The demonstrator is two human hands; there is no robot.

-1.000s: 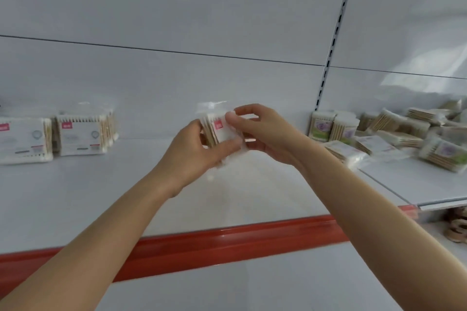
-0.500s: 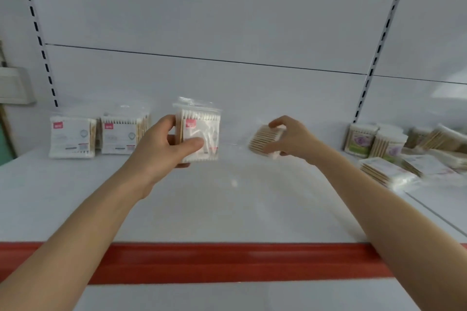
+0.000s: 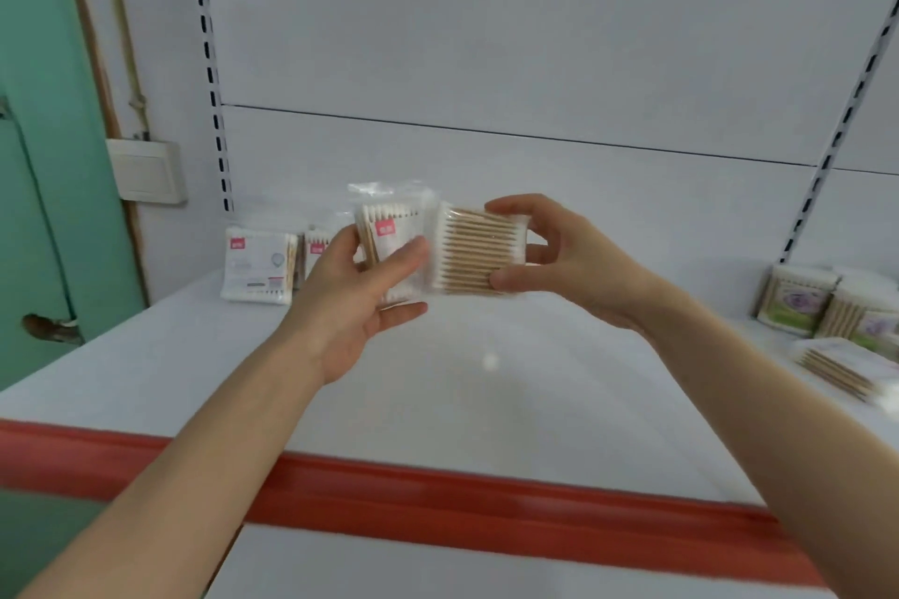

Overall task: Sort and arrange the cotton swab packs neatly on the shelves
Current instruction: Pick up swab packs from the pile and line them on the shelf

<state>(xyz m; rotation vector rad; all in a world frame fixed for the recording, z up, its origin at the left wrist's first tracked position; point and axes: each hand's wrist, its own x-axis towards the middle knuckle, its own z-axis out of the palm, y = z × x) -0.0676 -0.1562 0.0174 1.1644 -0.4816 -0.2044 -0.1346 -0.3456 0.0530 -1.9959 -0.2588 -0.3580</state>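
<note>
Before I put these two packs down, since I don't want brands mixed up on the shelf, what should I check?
1. Grip of the left hand on the clear pink-labelled swab pack: ok, fingers curled round it.
2. Grip of the right hand on the clear pack of wooden-stick swabs: ok, pinched top and bottom.
3. Brand of that right-hand pack: cannot tell, no label shows.
4. Row to match: ok, two pink-labelled packs stand upright at back left.
5. Room on the white shelf before that row: ok.
6. The purple-labelled packs kept apart at far right: ok.
</note>
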